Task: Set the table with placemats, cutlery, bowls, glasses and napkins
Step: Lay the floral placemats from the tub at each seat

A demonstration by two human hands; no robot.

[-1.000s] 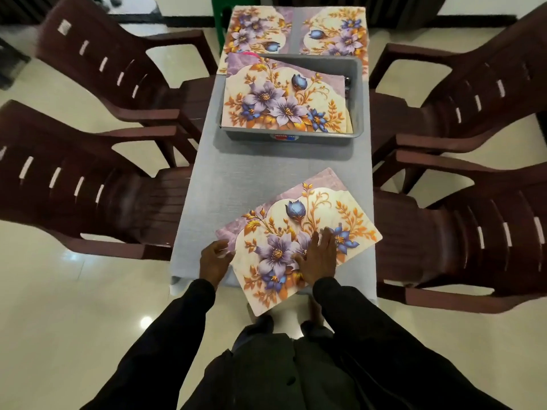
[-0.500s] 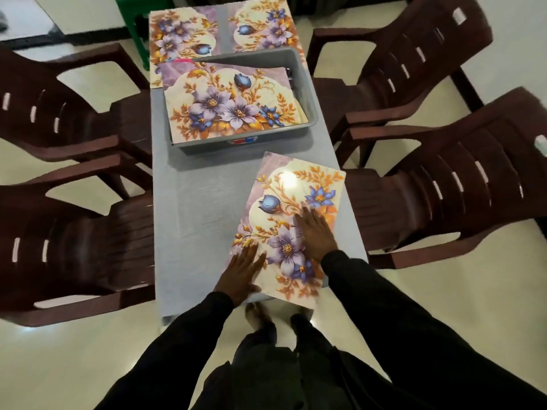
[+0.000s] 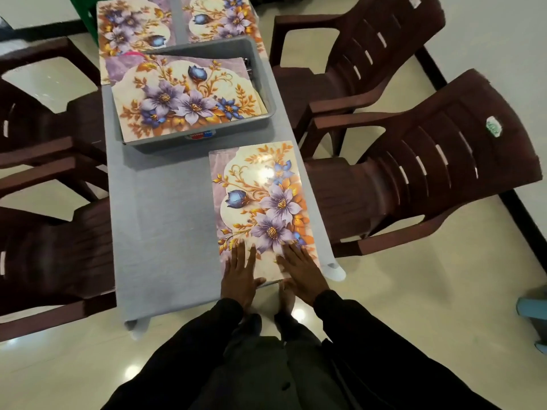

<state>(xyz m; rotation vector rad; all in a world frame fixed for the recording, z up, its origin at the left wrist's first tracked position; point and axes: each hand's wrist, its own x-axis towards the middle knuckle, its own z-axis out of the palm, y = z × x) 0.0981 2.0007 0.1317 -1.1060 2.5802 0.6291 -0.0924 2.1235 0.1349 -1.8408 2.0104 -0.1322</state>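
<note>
Both palms lie flat with fingers spread, gripping nothing: the left hand [image 3: 239,275] presses the lower left corner of a rectangular floral placemat with purple and blue flowers and orange leaves [image 3: 260,202], its heel resting on the grey tablecloth-covered table [image 3: 162,220], while the right hand [image 3: 302,272] covers the mat's lower right corner near the table's right edge. This mat lies lengthwise at centre right of the frame, its long side running along the table's right edge, the flowers toward that side.

Above it, at upper centre, a grey rectangular plastic tub [image 3: 260,84] sits on the table with another floral placemat [image 3: 183,96] lying across its top, slightly tilted and sticking out past the tub's left rim. Beyond the tub, at the top of the frame, two more matching placemats [image 3: 133,25] lie side by side on the table's far end.

Dark brown plastic armchairs [image 3: 429,173] stand on both sides of the table on a glossy cream floor. Black sleeves fill the lower centre.
</note>
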